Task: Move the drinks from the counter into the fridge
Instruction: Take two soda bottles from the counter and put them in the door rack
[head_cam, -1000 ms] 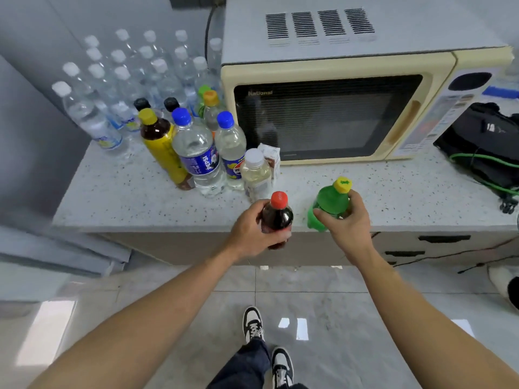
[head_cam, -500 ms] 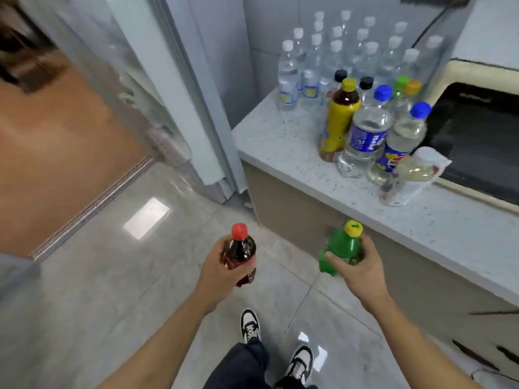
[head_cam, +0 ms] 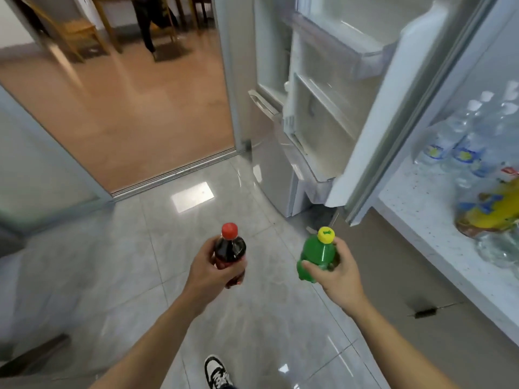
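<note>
— What's different from half a second back?

— The fridge (head_cam: 283,175) has come into view ahead on my right, its door (head_cam: 373,113) standing open with see-through shelves on the inside. The counter (head_cam: 438,237) has slid off to the far right edge, and the doorway to the wood-floored room is now wide in front of me.

— And your fingers?

— My left hand (head_cam: 209,272) is wrapped round the dark cola bottle (head_cam: 230,249) with the red cap; my right hand (head_cam: 335,272) clasps the green bottle (head_cam: 317,258) with the yellow cap. Both are over the grey tile floor, short of the fridge.

— Counts?

— Two bottles carried, one per hand. On the counter a blurred cluster of clear water bottles (head_cam: 463,136) and one yellow-labelled bottle (head_cam: 494,211); I cannot count the rest.
</note>
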A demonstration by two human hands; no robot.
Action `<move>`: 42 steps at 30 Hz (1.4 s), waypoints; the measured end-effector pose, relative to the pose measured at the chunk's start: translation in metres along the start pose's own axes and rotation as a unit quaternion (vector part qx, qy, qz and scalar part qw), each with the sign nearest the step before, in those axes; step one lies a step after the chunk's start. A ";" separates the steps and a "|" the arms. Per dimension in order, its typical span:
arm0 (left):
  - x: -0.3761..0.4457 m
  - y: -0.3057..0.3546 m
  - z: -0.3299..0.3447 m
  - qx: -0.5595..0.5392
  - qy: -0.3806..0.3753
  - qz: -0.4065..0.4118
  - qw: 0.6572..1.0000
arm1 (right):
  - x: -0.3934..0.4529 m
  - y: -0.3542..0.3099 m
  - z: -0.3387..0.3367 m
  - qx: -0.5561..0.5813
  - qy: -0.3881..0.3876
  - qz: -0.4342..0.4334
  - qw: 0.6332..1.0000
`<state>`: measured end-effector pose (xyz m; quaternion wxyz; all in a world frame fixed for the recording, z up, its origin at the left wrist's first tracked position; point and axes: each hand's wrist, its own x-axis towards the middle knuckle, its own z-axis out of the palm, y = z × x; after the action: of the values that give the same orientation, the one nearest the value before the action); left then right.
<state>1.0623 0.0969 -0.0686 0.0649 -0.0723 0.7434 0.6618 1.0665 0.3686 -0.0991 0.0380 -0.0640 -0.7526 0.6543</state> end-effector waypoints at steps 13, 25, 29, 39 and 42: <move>0.151 0.068 -0.103 0.011 -0.091 0.104 0.990 | 0.120 -0.099 0.130 -0.033 0.051 -0.096 0.994; 0.333 0.135 -0.034 0.049 -0.168 0.145 0.974 | 0.261 -0.114 0.105 -0.067 0.264 -0.145 0.951; 0.387 0.155 0.002 0.083 -0.175 0.160 0.968 | 0.298 -0.109 0.091 -0.070 0.288 -0.143 0.944; 0.483 0.160 0.080 0.180 -0.269 0.170 0.931 | 0.345 -0.083 0.088 -0.134 0.291 -0.015 0.947; 0.512 0.154 0.089 0.202 -0.303 0.174 0.915 | 0.363 -0.077 0.093 -0.186 0.272 0.040 0.943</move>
<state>0.5301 0.1921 -0.0275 0.1840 0.2764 0.8068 0.4888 0.6911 0.3201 -0.0459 0.2023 -0.2754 -0.8185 0.4618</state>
